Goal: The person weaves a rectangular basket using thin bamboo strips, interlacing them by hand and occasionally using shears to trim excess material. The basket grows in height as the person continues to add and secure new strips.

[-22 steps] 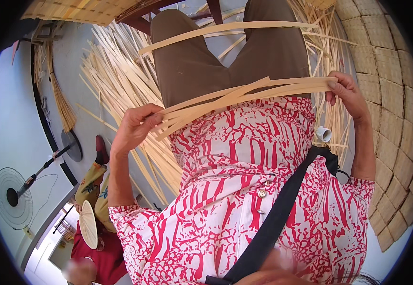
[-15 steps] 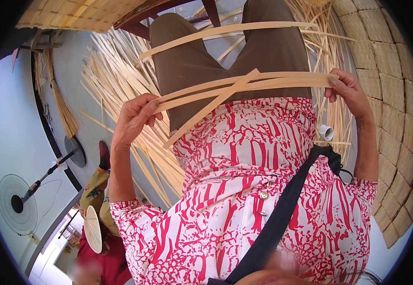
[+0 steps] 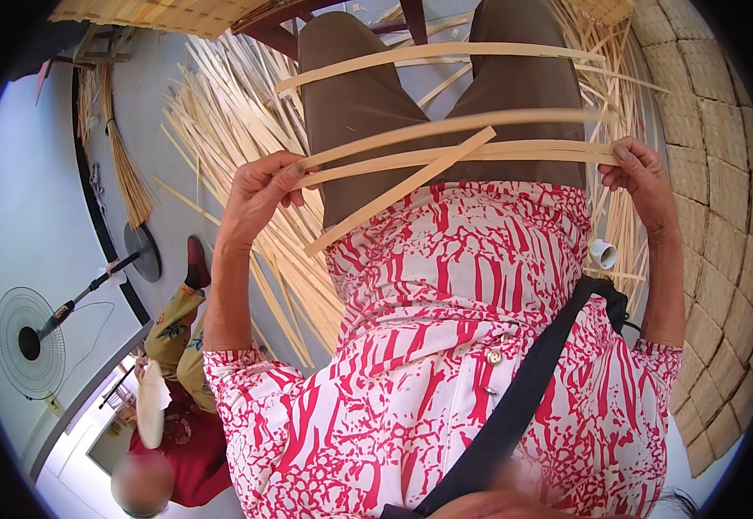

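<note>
My left hand pinches the left ends of long, flat pale strips, which look like split bamboo, above my lap. The upper strip arches away from me, its blurred right end free of my right hand. Closer to my body, the lower strip stretches across to my right hand, whose thumb and fingers pinch its right end. Toward that end the lower strip looks doubled. A loose diagonal strip lies at my lap, crossing the lower one. Another strip rests across my knees.
Heaps of pale strips cover the floor left of my legs, with more at the right. Woven mats or panels line the right side. A white cup-like object lies near my right hip. At left are a standing fan and a seated person.
The upper strip's right end has come away from my right hand, widening the gap between the strips. The whole view has shifted slightly. The other person's pale fan-like object has turned.
</note>
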Demonstrator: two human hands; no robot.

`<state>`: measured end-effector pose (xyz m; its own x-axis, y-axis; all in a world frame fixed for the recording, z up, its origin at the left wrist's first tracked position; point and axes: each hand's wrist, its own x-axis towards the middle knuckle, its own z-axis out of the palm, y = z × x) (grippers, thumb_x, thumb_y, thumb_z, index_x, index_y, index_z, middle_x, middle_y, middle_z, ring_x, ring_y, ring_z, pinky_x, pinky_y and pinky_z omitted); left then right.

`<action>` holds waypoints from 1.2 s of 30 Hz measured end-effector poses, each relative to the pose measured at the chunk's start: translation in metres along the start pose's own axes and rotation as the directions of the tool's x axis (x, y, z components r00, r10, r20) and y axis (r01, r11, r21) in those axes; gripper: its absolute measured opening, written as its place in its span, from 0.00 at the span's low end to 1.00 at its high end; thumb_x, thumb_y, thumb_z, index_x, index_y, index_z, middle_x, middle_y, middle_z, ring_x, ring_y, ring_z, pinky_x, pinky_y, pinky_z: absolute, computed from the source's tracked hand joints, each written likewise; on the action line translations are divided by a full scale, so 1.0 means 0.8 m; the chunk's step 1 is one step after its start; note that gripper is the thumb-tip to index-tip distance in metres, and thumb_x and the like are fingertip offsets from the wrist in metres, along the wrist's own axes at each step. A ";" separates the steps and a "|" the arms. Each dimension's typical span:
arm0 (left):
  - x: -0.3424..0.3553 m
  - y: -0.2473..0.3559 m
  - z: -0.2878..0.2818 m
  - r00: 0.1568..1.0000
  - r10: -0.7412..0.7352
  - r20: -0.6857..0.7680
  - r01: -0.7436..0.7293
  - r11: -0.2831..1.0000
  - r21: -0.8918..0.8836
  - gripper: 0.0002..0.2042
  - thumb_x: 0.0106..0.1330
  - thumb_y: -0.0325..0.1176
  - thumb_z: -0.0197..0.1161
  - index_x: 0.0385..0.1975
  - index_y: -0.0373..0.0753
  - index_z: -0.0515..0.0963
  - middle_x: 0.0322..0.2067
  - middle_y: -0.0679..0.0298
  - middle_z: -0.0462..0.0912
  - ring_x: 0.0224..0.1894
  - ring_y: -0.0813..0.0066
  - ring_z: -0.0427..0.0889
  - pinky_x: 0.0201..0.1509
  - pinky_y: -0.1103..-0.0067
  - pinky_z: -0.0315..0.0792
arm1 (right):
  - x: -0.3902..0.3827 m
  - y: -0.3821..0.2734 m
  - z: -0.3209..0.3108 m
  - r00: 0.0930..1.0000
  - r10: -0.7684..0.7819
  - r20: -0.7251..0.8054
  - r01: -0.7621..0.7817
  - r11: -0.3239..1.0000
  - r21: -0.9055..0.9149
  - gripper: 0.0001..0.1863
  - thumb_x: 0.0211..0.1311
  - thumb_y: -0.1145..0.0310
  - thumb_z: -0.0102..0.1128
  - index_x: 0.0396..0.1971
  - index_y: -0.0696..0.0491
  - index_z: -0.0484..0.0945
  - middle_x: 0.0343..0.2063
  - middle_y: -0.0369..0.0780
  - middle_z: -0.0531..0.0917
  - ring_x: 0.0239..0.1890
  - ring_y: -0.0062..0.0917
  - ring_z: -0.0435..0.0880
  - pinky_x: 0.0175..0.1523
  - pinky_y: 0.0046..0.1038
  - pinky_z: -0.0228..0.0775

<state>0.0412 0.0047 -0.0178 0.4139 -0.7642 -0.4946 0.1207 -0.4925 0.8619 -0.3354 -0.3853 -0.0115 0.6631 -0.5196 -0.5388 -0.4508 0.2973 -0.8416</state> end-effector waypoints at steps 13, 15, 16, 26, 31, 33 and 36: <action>-0.013 0.001 0.006 0.982 -0.135 0.132 0.112 0.979 0.172 0.12 0.70 0.35 0.59 0.42 0.31 0.81 0.26 0.69 0.81 0.26 0.86 0.74 0.29 0.86 0.68 | -0.021 -0.001 0.021 0.999 0.018 -0.032 -0.019 1.000 -0.015 0.12 0.70 0.60 0.58 0.38 0.54 0.79 0.29 0.38 0.86 0.28 0.17 0.84 0.35 0.19 0.76; -0.014 -0.002 -0.001 0.969 -0.170 0.179 0.134 0.971 0.199 0.12 0.71 0.34 0.60 0.41 0.31 0.81 0.25 0.70 0.80 0.26 0.86 0.75 0.29 0.86 0.69 | -0.020 0.001 0.021 1.000 -0.023 0.019 0.024 0.997 -0.073 0.13 0.70 0.59 0.59 0.36 0.54 0.80 0.29 0.37 0.86 0.29 0.15 0.84 0.35 0.17 0.75; -0.015 -0.005 -0.001 0.970 -0.162 0.182 0.135 0.979 0.154 0.12 0.71 0.35 0.60 0.41 0.31 0.81 0.26 0.69 0.81 0.27 0.86 0.75 0.30 0.86 0.70 | -0.019 0.004 0.017 1.000 0.002 0.031 0.001 0.996 -0.085 0.13 0.70 0.58 0.59 0.36 0.54 0.81 0.29 0.35 0.85 0.29 0.14 0.84 0.35 0.16 0.75; 0.032 0.055 0.006 0.875 0.479 -0.063 -0.324 0.679 0.659 0.17 0.60 0.25 0.66 0.50 0.35 0.77 0.46 0.59 0.81 0.47 0.68 0.79 0.53 0.75 0.71 | 0.002 0.049 -0.056 0.961 0.119 -0.250 -0.082 0.985 0.151 0.20 0.72 0.52 0.53 0.48 0.54 0.78 0.31 0.34 0.84 0.31 0.17 0.84 0.38 0.20 0.77; 0.125 0.133 0.077 0.728 0.656 0.200 -0.503 0.314 0.805 0.28 0.65 0.35 0.63 0.65 0.37 0.66 0.59 0.49 0.73 0.62 0.50 0.71 0.65 0.63 0.63 | 0.053 0.138 -0.124 0.892 0.295 -0.343 -0.225 0.947 0.229 0.14 0.69 0.56 0.57 0.42 0.52 0.78 0.31 0.35 0.84 0.31 0.17 0.84 0.36 0.21 0.78; 0.158 0.154 0.099 0.722 0.624 0.297 -0.551 0.261 0.792 0.30 0.66 0.40 0.63 0.66 0.37 0.65 0.58 0.47 0.73 0.62 0.48 0.70 0.66 0.63 0.62 | 0.061 0.158 -0.118 0.845 0.388 -0.369 -0.325 0.919 0.222 0.14 0.68 0.58 0.57 0.45 0.52 0.78 0.30 0.35 0.83 0.29 0.17 0.83 0.33 0.20 0.78; 0.166 0.171 0.128 0.824 0.401 0.401 -0.540 0.340 0.770 0.31 0.66 0.45 0.64 0.65 0.37 0.67 0.55 0.47 0.76 0.60 0.47 0.71 0.65 0.62 0.62 | 0.072 0.206 -0.100 0.828 0.487 -0.278 -0.469 0.873 0.133 0.14 0.66 0.58 0.58 0.43 0.52 0.78 0.29 0.36 0.83 0.25 0.17 0.83 0.27 0.19 0.76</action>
<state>0.0199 -0.2067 0.0234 0.0273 -0.9939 -0.1067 -0.8772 -0.0750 0.4743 -0.4198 -0.4305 -0.1784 0.1636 -0.5078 -0.8458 -0.6252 0.6099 -0.4871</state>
